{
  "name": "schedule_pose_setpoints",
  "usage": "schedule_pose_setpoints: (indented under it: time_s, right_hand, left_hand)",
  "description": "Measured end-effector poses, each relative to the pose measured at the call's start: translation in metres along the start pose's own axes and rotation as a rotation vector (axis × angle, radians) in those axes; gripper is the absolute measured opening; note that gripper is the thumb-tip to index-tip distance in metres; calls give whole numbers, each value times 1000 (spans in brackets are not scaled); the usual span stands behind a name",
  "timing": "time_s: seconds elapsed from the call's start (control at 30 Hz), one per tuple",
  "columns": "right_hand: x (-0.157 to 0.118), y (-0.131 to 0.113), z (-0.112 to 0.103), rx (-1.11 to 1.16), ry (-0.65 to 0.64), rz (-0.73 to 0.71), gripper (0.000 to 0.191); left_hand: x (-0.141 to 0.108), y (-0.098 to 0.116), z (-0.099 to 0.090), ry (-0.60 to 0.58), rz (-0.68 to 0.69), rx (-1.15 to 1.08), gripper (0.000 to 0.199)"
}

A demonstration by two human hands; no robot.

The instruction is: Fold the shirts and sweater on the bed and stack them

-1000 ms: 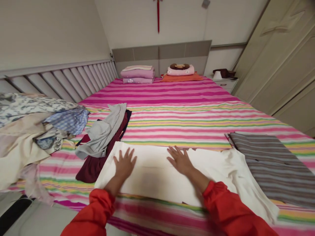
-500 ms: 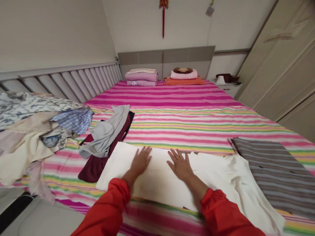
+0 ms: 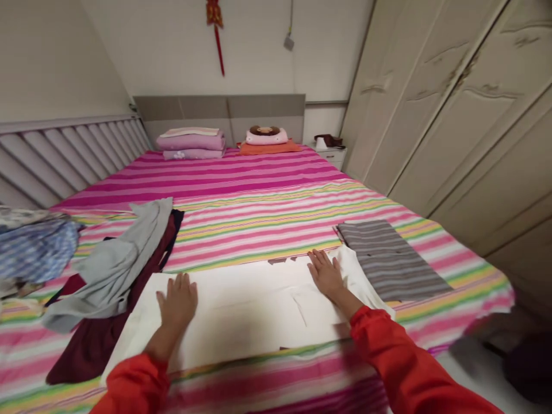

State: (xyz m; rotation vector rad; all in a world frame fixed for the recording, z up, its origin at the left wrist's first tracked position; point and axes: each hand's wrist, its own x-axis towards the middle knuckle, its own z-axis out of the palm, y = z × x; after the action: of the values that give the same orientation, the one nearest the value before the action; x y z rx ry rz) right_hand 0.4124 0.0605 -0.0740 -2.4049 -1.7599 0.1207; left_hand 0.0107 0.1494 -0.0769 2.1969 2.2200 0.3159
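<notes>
White cloth (image 3: 241, 310), rumpled at right, lies flattened beneath both outspread, ungripping hands (image 3: 177, 303) (image 3: 328, 279).

Before you, the bed (image 3: 241, 227) is carrying white cloth (image 3: 241, 305) near, maroon clothing (image 3: 81, 356) left, gray-striped cloth (image 3: 397, 264) right, purple bedding (image 3: 192, 142) far.

The left hand (image 3: 177, 303) and the right hand (image 3: 326, 280) cover parts of the white garment (image 3: 241, 310), so the cloth under their fingers (image 3: 185, 284) cannot be seen. Both red sleeves (image 3: 414, 368) are cut by the bottom edge. The grey garment (image 3: 114, 264) hides some of the maroon garment (image 3: 86, 353). At the left edge, the blue checked cloth (image 3: 41, 247) is cut off and a little blurred. The brown thing (image 3: 332, 140) on the nightstand (image 3: 334, 156) is too small to recognise.
</notes>
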Motion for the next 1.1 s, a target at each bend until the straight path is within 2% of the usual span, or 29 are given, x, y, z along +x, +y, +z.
schedule_pose_setpoints:
  time_s: [0.07,0.13,0.2,0.27,0.43,0.53,0.6,0.7,0.77,0.8,0.9,1.0,1.03,1.1]
  right_hand:
    - [-9,-7,-2,9,19,17,53]
    - [-20,-15,1,21,36,-80,53]
    - [-31,-12,5,27,30,-168,51]
    - [-38,5,5,18,31,-137,50]
    - [-43,70,-12,-27,89,120,50]
    - [-59,71,-18,-32,212,219,51]
    - [-77,54,-14,-23,269,154,52]
    - [-107,29,0,18,191,-122,52]
    - [-123,29,9,55,110,-225,52]
    - [-130,35,12,74,91,-224,52]
    - [-144,66,18,169,107,-144,51]
    - [-151,92,18,372,156,-82,52]
    - [-152,95,17,460,193,-31,52]
    - [-148,96,14,600,283,123,52]
  left_hand:
    - [-22,30,7,26,144,-69,53]
    - [-43,53,17,26,267,-104,52]
    - [-58,65,24,28,304,-92,50]
    - [-65,67,29,49,294,-65,51]
    - [-63,61,29,82,277,-37,53]
    - [-63,63,29,101,273,-32,53]
    - [-63,64,29,104,272,-30,53]
    - [-63,65,26,83,270,-32,53]
    - [-62,65,23,62,261,-39,54]
    - [-62,65,22,52,253,-45,54]
    - [-61,67,18,12,186,-74,53]
    - [-70,81,20,-11,120,-126,54]
    - [-77,90,23,-4,161,-155,54]
    - [-94,115,30,17,370,-227,51]
